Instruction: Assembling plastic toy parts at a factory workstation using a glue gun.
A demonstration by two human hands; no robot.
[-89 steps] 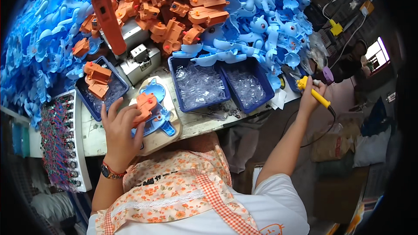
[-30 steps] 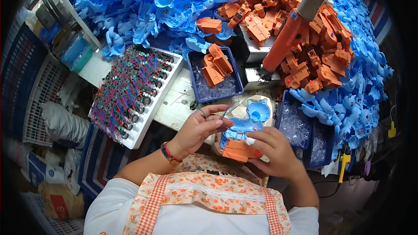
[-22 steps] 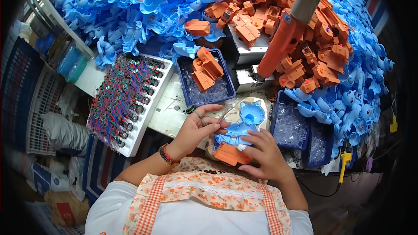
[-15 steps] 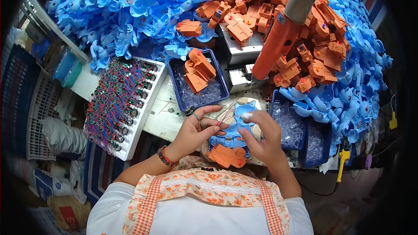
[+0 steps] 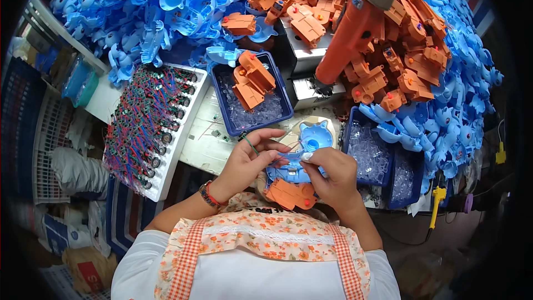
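Observation:
A light-blue plastic toy shell (image 5: 317,135) lies hollow side up in front of me, its lower part partly hidden by my hands. Thin wires (image 5: 291,149) stretch over it between my hands. My left hand (image 5: 252,161) is closed on the wires, with a green strand crossing its fingers. On the right, my right hand (image 5: 335,176) pinches at the wires, thumb and forefinger together; a white covering shows on a fingertip. Against the shell's near edge rests an orange plastic housing (image 5: 290,194).
A white foam tray (image 5: 186,133) of wired circuit boards stands left. Blue bins (image 5: 287,105) hold clear plastic parts. Blue shells (image 5: 144,16) and orange housings (image 5: 411,61) are heaped behind. An orange-and-grey pole (image 5: 350,44) slants over the table. A yellow-handled tool (image 5: 437,205) hangs right.
My right hand has come down and left, its fingers closing into a pinch beside the wires. The left hand keeps its hold. The view has shifted slightly.

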